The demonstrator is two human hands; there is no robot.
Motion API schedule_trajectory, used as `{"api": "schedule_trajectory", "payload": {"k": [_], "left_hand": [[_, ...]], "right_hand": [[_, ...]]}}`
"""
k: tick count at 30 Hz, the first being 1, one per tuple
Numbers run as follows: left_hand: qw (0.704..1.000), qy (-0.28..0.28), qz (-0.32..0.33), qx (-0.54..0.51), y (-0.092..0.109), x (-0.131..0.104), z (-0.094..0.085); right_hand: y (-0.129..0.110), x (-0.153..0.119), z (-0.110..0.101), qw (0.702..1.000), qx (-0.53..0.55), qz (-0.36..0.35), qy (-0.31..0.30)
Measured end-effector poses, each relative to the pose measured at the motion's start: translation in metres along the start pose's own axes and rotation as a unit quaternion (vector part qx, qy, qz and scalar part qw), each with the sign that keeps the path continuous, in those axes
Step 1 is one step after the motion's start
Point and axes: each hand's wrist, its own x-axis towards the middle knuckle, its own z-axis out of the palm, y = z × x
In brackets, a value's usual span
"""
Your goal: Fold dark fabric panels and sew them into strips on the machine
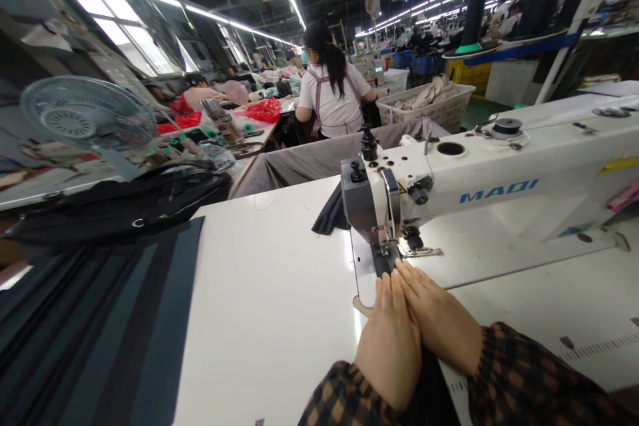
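Lettering: blue "MAQI" on white industrial sewing machine (499,173)
Hands: left hand (392,339), right hand (439,319) flat, pressed together on narrow dark fabric strip (387,263) (under machine's needle)
Surface: glossy white table (269,293), left of machine
Room: strip-lit factory hall

Two hands, the left hand (389,346) and the right hand (439,323), lie at one sewing machine (499,180). One fan (87,116) stands far left. One white basket (429,106) and one seated person (332,90) are beyond the bench (269,299).
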Motion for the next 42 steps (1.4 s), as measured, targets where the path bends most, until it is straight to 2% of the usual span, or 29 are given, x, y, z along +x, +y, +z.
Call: {"api": "schedule_trajectory", "payload": {"k": [4,7,9,12,14,17,20,23,25,27,31,35,42], "left_hand": [[0.996,-0.012,-0.088,-0.024,0.011,-0.008,-0.004],[0.986,-0.010,-0.165,-0.021,0.010,0.004,-0.013],[0.983,-0.010,-0.181,-0.039,0.002,0.015,-0.017],[0.976,0.014,-0.161,-0.148,-0.015,0.023,-0.013],[0.957,0.035,-0.149,-0.248,-0.025,0.022,-0.007],[0.942,0.015,-0.098,-0.321,-0.037,0.017,-0.002],[0.963,0.004,0.007,-0.269,-0.051,0.013,-0.005],[0.979,0.046,0.107,-0.168,-0.067,0.012,-0.006],[0.981,0.050,0.147,-0.120,-0.073,0.011,0.000],[0.982,0.044,0.154,-0.098,-0.072,0.010,0.010],[0.988,0.056,0.119,-0.082,-0.060,0.005,0.026],[0.990,0.071,0.091,-0.081,-0.050,0.004,0.027],[0.987,0.099,0.070,-0.101,-0.045,0.007,0.026]], "right_hand": [[-0.005,-0.009,-0.002,1.000,0.000,-0.005,-0.004],[-0.011,-0.017,-0.008,1.000,-0.007,0.003,-0.021],[-0.014,-0.020,-0.011,1.000,-0.004,0.010,-0.017],[-0.016,-0.021,-0.014,1.000,0.003,0.019,-0.010],[-0.016,-0.020,-0.014,1.000,0.003,0.020,-0.009],[-0.015,-0.018,-0.015,1.000,-0.005,0.017,-0.018],[-0.014,-0.017,-0.017,0.999,-0.015,0.011,-0.032],[-0.014,-0.017,-0.018,0.999,-0.012,0.014,-0.034],[-0.014,-0.017,-0.018,0.999,-0.009,0.016,-0.032],[-0.014,-0.017,-0.017,0.999,-0.006,0.017,-0.030],[-0.015,-0.015,-0.014,0.999,-0.006,0.026,-0.027],[-0.017,-0.010,-0.010,0.999,-0.009,0.038,-0.028],[-0.018,-0.002,-0.005,0.998,-0.023,0.033,-0.042]]}}
